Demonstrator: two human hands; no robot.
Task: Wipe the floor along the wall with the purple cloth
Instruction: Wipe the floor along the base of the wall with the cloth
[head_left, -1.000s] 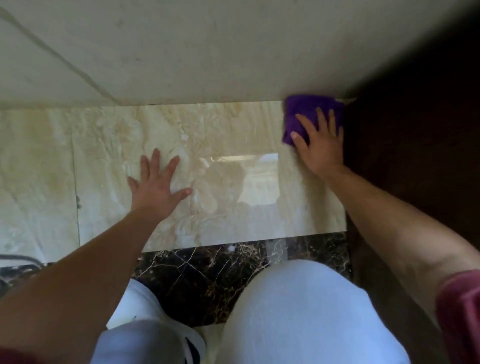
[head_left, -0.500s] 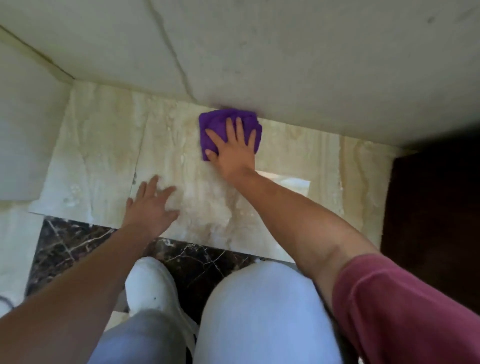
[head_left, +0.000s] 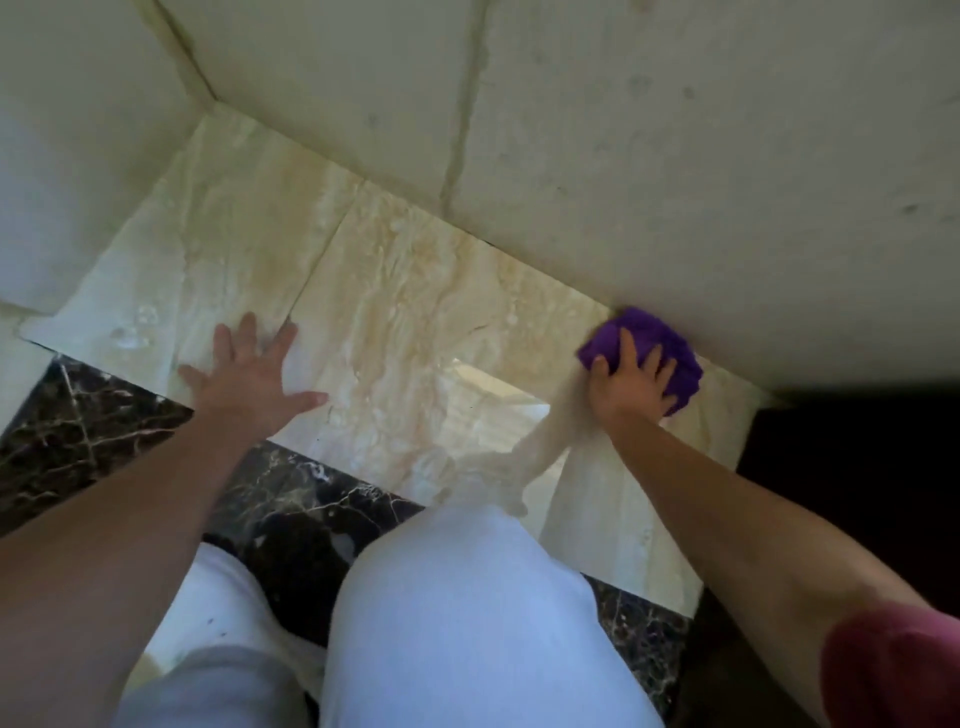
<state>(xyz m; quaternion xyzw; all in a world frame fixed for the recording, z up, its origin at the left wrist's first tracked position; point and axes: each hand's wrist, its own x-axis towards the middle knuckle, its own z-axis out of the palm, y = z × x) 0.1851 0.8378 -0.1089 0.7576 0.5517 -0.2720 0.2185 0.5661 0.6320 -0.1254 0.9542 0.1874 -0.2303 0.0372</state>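
The purple cloth (head_left: 649, 338) lies bunched on the glossy beige marble floor (head_left: 415, 291), right where the floor meets the pale wall (head_left: 623, 156). My right hand (head_left: 631, 387) presses flat on top of the cloth, fingers spread, covering its near half. My left hand (head_left: 249, 379) rests palm down on the beige tile farther left, fingers apart, holding nothing.
A dark marble border strip (head_left: 301, 499) runs along the near edge of the beige tiles. A dark wooden surface (head_left: 857, 493) stands at the right. A side wall (head_left: 78, 156) closes the corner at the left. My bent knee in white trousers (head_left: 467, 597) fills the foreground.
My right hand has slid the purple cloth along the wall base, first leftward, then back to the right near the dark wood. My left hand stayed planted on the tile.
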